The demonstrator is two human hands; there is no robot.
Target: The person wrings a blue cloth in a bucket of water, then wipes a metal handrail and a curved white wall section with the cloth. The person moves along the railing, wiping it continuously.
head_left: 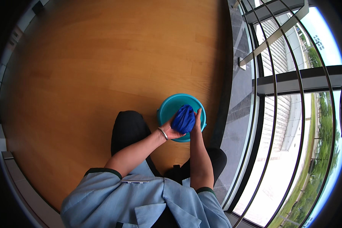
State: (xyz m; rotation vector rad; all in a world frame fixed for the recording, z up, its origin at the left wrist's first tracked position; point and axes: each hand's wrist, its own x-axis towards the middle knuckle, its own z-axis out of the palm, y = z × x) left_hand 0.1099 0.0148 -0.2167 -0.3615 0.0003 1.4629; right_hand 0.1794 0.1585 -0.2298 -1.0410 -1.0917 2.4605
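Head view: honey-brown wooden floor [102, 57] runs ahead and leftward of the person, while a dark-edged grey stone ledge [241, 79] and a metal bar railing [268, 42] bound the right. Both bare forearms [140, 148] angle inward toward a round teal bucket [171, 103]. Left hand [171, 130] and right hand [197, 121], partly curled, grasp a crumpled blue fabric-like bundle [184, 119] between them, over the bucket's mouth.

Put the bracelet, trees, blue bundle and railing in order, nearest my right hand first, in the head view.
1. Blue bundle, against your right hand
2. Bracelet, farther left
3. Railing, to the right
4. Trees, outside, beyond the railing
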